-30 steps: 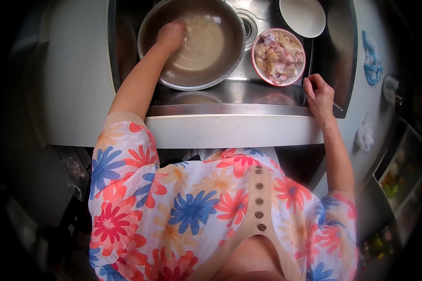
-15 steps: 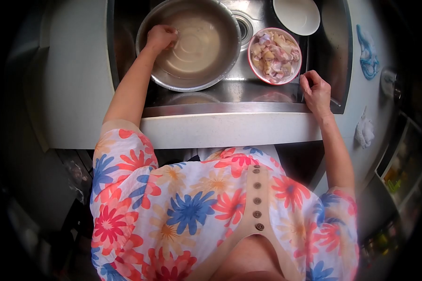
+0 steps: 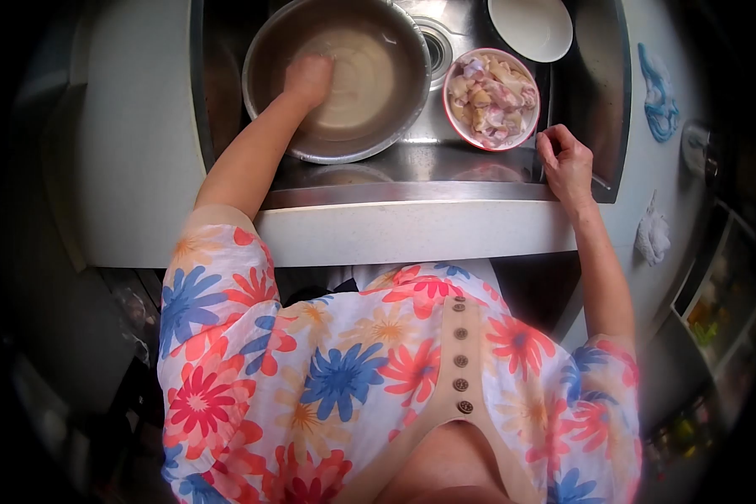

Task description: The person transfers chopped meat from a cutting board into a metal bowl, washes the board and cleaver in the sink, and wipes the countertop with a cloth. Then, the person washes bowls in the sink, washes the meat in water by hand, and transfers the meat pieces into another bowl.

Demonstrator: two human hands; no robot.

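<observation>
My left hand (image 3: 309, 81) reaches into a large metal basin (image 3: 269, 126) of cloudy water, its fingers hidden below the surface. What the fingers do under there does not show. To the right, a white bowl with a red rim (image 3: 447, 113) holds several pieces of raw, pale pink meat (image 3: 493, 99). My right hand (image 3: 567, 164) rests at the sink's front right, just beside that bowl and apart from it. Its fingers are curled in, with nothing visible in them.
Basin and bowls stand in a steel sink (image 3: 412, 160) with a drain (image 3: 435, 46) between them. A white bowl (image 3: 533, 29) sits at the back right. On the right counter lie a blue-and-white cloth (image 3: 661, 101) and a crumpled white cloth (image 3: 652, 235).
My left hand has moved from the basin's left side toward its middle and dipped its fingers into the water. My right hand has stayed in place.
</observation>
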